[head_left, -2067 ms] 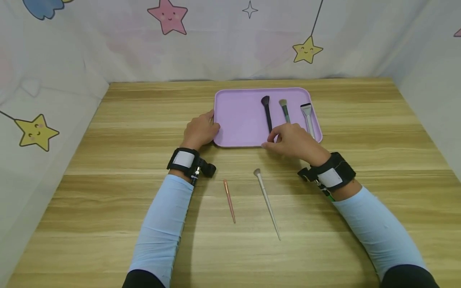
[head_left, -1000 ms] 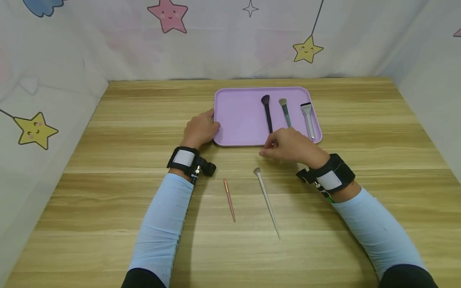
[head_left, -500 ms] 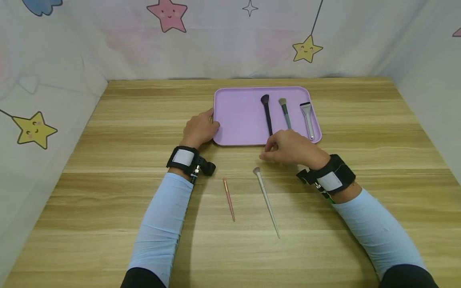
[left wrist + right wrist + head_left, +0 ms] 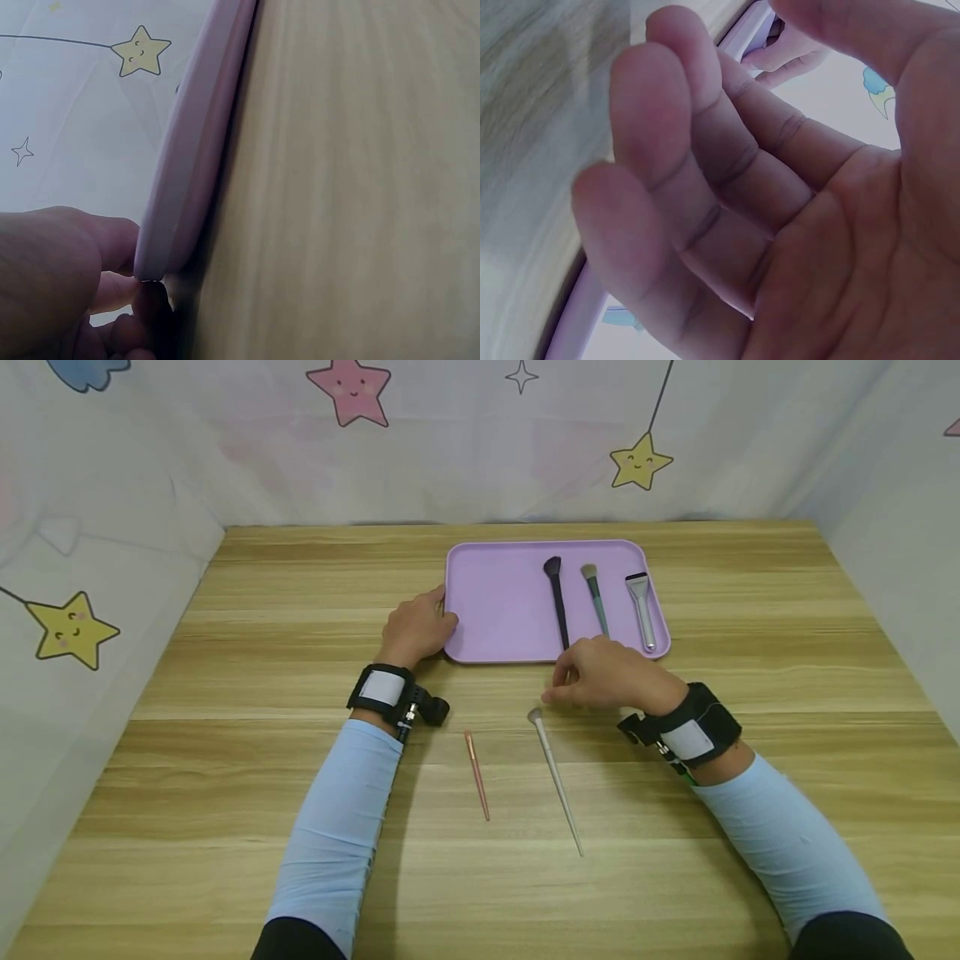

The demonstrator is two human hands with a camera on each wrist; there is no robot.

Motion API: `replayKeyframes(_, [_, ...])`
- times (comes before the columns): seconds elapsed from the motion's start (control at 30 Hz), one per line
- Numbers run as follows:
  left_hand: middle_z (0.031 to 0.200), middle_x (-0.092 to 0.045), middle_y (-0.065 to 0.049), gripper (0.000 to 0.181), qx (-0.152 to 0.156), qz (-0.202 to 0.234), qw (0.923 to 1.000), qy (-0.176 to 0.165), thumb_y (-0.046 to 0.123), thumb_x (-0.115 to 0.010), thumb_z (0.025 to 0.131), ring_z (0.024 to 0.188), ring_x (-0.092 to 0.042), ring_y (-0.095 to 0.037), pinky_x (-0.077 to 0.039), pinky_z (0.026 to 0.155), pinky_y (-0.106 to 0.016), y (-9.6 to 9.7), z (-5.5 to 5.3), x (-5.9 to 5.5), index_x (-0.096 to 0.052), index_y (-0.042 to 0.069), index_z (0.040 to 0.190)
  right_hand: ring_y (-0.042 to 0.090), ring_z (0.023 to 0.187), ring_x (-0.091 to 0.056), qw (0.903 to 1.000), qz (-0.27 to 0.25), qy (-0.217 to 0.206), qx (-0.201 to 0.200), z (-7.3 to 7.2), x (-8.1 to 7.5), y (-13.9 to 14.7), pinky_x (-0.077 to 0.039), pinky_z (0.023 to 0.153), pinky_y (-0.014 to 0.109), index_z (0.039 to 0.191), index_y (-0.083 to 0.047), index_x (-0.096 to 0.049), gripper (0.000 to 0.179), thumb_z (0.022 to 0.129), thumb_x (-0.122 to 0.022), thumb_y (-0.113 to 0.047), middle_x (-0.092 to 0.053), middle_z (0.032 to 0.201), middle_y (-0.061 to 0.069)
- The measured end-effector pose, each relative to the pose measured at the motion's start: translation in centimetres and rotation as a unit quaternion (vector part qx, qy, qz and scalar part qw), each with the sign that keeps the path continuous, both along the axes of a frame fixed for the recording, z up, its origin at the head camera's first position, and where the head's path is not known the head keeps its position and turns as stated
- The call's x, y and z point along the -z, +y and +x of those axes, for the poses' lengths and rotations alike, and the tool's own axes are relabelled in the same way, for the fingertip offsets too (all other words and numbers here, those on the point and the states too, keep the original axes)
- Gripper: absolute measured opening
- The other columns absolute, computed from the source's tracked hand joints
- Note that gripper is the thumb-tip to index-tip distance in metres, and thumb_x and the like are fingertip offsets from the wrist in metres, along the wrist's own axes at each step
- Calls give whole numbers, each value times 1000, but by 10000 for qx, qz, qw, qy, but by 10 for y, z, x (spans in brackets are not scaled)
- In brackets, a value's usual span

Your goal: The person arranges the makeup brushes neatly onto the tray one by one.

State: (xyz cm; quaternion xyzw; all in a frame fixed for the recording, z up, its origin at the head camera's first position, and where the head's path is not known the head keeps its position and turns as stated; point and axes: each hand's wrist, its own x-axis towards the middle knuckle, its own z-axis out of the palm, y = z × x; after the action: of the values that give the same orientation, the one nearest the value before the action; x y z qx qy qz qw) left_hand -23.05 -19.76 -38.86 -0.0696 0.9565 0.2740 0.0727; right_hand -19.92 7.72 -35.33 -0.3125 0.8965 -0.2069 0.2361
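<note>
Brushes point(image 4: 556, 777), I count five, heads far, handles slanting near-right: three in one tray point(image 4: 498, 602), two nearer on the table point(image 4: 187, 777). Left hand point(image 4: 415, 632) pinches the tray's left rim; right hand point(image 4: 611, 672), loosely bent, holds nothing.

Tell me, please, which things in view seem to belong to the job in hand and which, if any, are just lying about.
Seemingly in the job:
purple tray, edge held in the left grip
black brush, green brush and flat-headed brush, on the tray
pink brush and pale brush, off the tray

Surroundings; nothing looks stray:
wooden table
star-printed backdrop
black wrist bands
</note>
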Motion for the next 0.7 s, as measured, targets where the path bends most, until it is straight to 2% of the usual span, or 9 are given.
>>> replayKeyframes(0.27, [147,-51,-15,63,-15,9,10000,-1,30,-51,98,89,-57,-33,-38,65,-38,0,0,-1,-36,16,158,14,60,-60,9999,116,-78,65,2,0,-1,-48,57,33,94,-7,-76,27,90,-76,-34,-67,71,-1])
replayKeyframes(0.7, [145,-53,-15,63,-41,-19,9999,-94,31,-51,98,86,-57,-32,-38,64,-37,1,0,-2,-36,18,159,15,64,-58,9996,267,-7,-79,6,-3,-2,-48,57,32,91,-9,-76,26,89,-77,-35,-67,76,-1])
